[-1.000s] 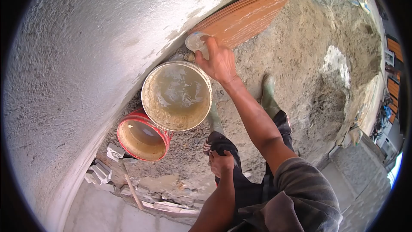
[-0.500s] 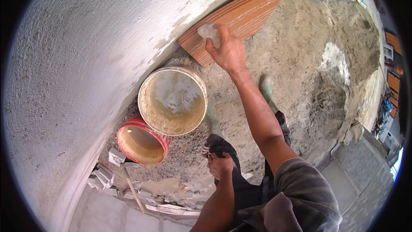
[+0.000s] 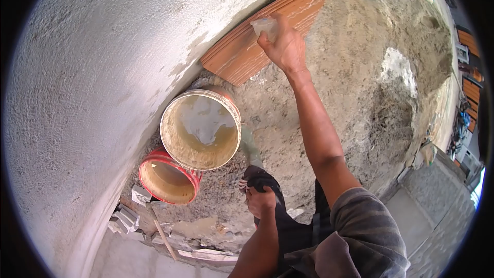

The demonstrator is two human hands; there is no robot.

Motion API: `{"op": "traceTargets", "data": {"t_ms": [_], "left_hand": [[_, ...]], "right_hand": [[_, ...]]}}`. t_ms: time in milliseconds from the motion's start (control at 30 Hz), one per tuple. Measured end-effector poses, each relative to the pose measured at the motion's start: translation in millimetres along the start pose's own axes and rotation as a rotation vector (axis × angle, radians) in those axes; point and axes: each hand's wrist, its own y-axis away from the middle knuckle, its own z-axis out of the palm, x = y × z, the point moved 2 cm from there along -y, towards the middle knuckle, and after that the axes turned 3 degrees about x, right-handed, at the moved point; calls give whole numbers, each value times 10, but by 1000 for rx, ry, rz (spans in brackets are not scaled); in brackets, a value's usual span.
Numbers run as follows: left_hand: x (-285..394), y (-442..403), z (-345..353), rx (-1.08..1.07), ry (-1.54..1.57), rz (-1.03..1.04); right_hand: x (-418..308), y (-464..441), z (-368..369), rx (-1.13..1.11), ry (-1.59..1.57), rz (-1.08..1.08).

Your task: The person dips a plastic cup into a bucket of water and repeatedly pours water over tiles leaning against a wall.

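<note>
Over the stack of terracotta tiles (image 3: 242, 56) leaning at the foot of the wall, my right hand (image 3: 287, 46) is closed around a clear plastic cup (image 3: 263, 27). The cup looks tilted; its contents cannot be made out. Pale wet streaks and a darker patch mark the top tile. My left hand (image 3: 260, 201) is closed around the knee of my dark trousers (image 3: 267, 180). Just left of my leg, a whitish bucket (image 3: 180, 152) holds cloudy water. A red-rimmed bucket (image 3: 170, 185) beside it holds something greyish, partly in shadow.
A rough rendered wall (image 3: 92, 72) rises on the left. Uneven dirt ground (image 3: 350, 46) lies to the right, with a white powdery patch (image 3: 399, 72). Broken blocks (image 3: 123, 221) and a wooden stick (image 3: 164, 239) lie near concrete paving. My green boot (image 3: 249, 144) stands beside the whitish bucket.
My right hand has moved slightly right with the cup, which is now tipped differently. The view has shifted, and one boot has left sight. My left hand stays on the knee.
</note>
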Motion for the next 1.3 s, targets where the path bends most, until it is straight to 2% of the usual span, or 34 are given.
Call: {"op": "traceTargets", "data": {"t_ms": [200, 300, 500, 700, 733, 767, 833, 900, 933, 967, 1033, 1100, 1133, 1167, 1200, 1233, 1300], "left_hand": [[19, 14, 33, 43, -25, 30], [55, 14, -5, 18, -47, 10], [33, -3, 35, 8, -58, 11], [-55, -5, 11, 19, 49, 6], [-85, 10, -14, 4, 69, -3], [-85, 14, -36, -7, 91, -16], [-154, 10, -71, -17, 128, -43], [-175, 28, -83, -32, 186, -79], [-271, 10, 125, 54, 222, -40], [-277, 36, 84, 15, 261, -60], [-268, 57, -31, -54, 332, -109], [-280, 71, -115, -94, 386, -162], [-314, 67, -135, -106, 409, -188], [-339, 67, -61, -37, 455, -224], [-365, 109, 13, 15, 490, -260], [-509, 129, -269, -206, 602, -264], [-561, 157, -121, -181, 691, -337]], "right_hand": [[177, -220, -124, -15, 54, 63], [336, -350, -149, 48, 84, 89], [562, -752, -397, 11, -3, 183], [1182, -1088, -455, 180, -120, 206], [1129, -1034, -495, 149, -182, 231], [1110, -947, -439, 120, -387, 277], [978, -600, -384, -51, -501, 284], [463, 19, -328, -337, -663, 282], [212, 373, -232, -442, -721, 274], [1, 756, -71, -562, -783, 257], [-308, 1459, 322, -865, -633, 249], [-589, 2030, 798, -940, -338, -129], [-489, 2235, 1142, -879, -266, -468], [-464, 2362, 1433, -898, -213, -613], [-416, 2417, 1717, -897, -127, -686], [-284, 2445, 2023, -900, -51, -708], [22, 2374, 2599, -918, 202, -850]]}}
